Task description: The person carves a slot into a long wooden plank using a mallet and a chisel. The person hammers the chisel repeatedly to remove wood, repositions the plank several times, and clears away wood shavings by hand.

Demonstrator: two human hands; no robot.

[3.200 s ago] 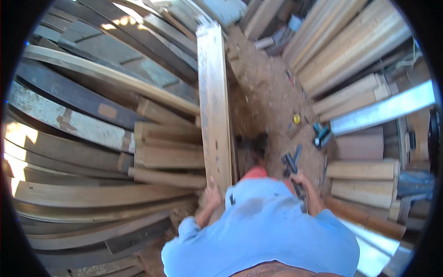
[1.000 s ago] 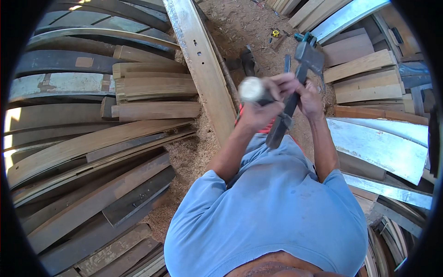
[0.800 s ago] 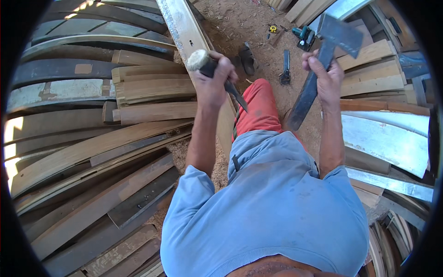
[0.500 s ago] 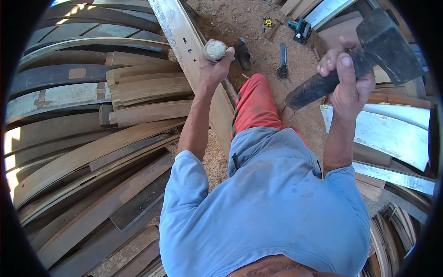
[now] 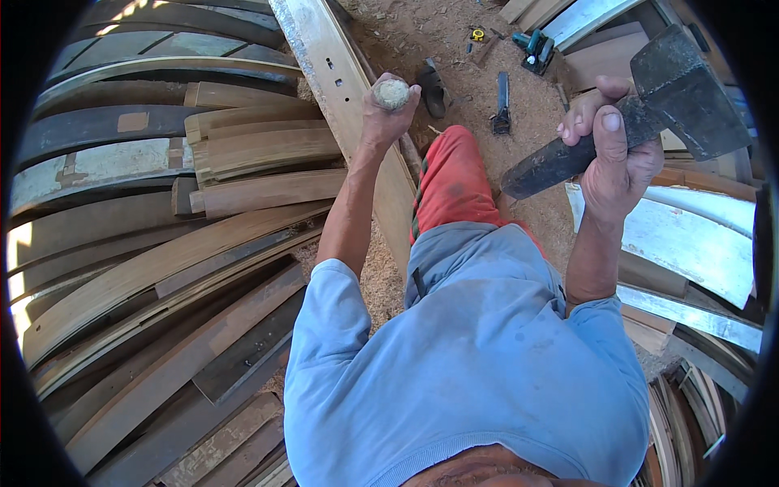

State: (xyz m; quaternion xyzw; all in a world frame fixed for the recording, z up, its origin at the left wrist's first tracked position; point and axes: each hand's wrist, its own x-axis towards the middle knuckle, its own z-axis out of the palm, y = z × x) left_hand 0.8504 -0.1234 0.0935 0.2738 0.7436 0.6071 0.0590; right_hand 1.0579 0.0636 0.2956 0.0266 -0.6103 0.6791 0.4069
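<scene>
My left hand (image 5: 384, 122) is closed in an upright fist around a chisel (image 5: 392, 94). Only the pale, battered round end of its handle shows; the blade is hidden below the fist. Under that hand runs a long wooden plank (image 5: 318, 40) with several small dark holes cut in it. Raised on the right, my right hand (image 5: 621, 166) grips a dark, block-headed mallet (image 5: 690, 93) by its thick handle. The mallet head is up and to the right, well apart from the chisel.
Curved boards (image 5: 260, 150) lie stacked all along the left. More boards, some pale (image 5: 690, 239), are piled at the right. On the shaving-strewn ground ahead lie a green power tool (image 5: 535, 53), a yellow tape measure (image 5: 478, 35), a dark long tool (image 5: 502, 101) and a shoe (image 5: 432, 89).
My left fist has shifted slightly right and nearer with the chisel. The mallet in my right hand is a little lower and farther right. Both grips are unchanged.
</scene>
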